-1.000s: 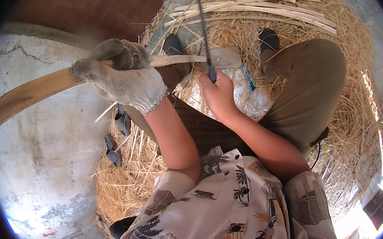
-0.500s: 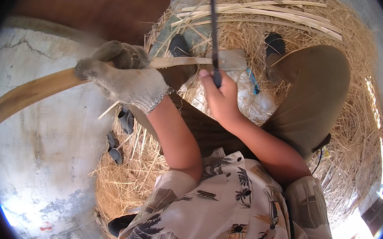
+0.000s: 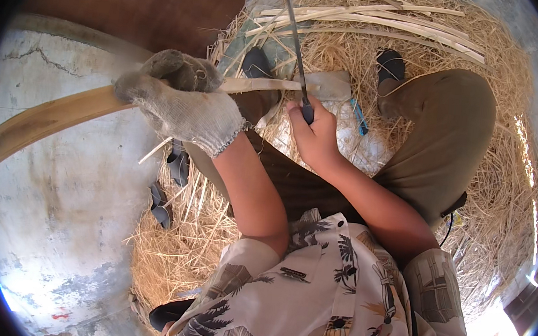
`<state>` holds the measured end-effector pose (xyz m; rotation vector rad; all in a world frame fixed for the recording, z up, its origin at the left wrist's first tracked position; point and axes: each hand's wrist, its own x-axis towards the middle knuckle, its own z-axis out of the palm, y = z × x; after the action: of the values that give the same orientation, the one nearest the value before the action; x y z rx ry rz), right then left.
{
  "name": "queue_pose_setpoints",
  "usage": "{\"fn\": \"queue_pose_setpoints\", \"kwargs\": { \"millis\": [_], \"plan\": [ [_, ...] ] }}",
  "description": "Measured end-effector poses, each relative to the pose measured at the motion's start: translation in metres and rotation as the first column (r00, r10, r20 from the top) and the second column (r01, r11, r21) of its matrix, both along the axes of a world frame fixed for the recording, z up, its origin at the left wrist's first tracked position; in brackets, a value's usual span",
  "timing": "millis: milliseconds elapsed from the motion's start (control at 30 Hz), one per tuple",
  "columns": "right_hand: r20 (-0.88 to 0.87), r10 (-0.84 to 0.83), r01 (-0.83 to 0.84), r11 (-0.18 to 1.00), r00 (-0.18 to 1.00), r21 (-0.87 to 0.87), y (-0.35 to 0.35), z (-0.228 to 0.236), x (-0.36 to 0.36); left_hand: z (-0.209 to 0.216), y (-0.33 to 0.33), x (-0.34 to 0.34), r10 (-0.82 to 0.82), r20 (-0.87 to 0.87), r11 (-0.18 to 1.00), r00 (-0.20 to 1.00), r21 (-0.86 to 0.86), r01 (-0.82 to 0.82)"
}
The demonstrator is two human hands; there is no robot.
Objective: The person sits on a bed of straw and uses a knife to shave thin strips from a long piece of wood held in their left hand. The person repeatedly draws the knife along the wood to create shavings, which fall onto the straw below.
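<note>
My left hand (image 3: 179, 99), in a dirty white knit work glove, is closed around a long bamboo strip (image 3: 56, 111). The strip curves away to the left past the wall, and its pale narrower end (image 3: 260, 85) sticks out on the right of the glove. In my bare right hand (image 3: 315, 134) is the dark handle of a long, thin-bladed knife (image 3: 296, 45), its blade pointing up and away. The blade crosses the strip's right end; whether it touches or bites into it, I cannot tell.
Thin shavings (image 3: 173, 243) cover the floor around my legs. Several split strips (image 3: 384, 24) lie on them at the far side. A flat greyish block (image 3: 324, 84) and a blue object (image 3: 358, 117) lie between my feet. Dark sandals (image 3: 178, 163) sit beside the stained wall (image 3: 43, 193).
The knife blade has tilted a little to the left at its far end. My gloved hand and the strip appear slightly farther right. Both grips stay the same.
</note>
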<state>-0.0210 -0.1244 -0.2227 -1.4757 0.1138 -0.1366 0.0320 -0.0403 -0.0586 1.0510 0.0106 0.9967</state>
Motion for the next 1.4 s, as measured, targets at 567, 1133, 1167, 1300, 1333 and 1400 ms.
{"fn": "queue_pose_setpoints", "kwargs": {
  "millis": [567,1133,1167,1300,1333,1400],
  "plan": [
    [-0.464,0.308,-0.202,0.943,0.830,0.266,0.002,-0.038,0.003,-0.025,0.059,0.008,-0.896,0.160,0.444,0.414,0.376,0.814],
    [-0.427,0.174,-0.157,0.985,0.887,0.076,0.012,-0.045,0.002,-0.024,0.063,0.010,-0.917,0.153,0.398,0.368,0.399,0.826],
    [-0.461,0.201,-0.171,0.979,0.864,0.108,0.007,-0.028,0.002,-0.024,0.064,0.009,-0.913,0.163,0.408,0.374,0.387,0.827],
    [-0.248,0.124,-0.066,0.971,0.961,0.228,0.003,-0.015,0.002,-0.022,0.065,0.010,-0.940,0.129,0.339,0.314,0.429,0.837],
    [-0.196,0.092,-0.036,0.962,0.976,0.270,0.002,-0.008,-0.001,-0.022,0.064,0.010,-0.940,0.130,0.341,0.316,0.430,0.836],
    [-0.110,0.032,0.003,0.954,0.993,0.298,0.004,-0.011,-0.004,-0.023,0.059,0.011,-0.929,0.139,0.370,0.343,0.420,0.829]
  ]
}}
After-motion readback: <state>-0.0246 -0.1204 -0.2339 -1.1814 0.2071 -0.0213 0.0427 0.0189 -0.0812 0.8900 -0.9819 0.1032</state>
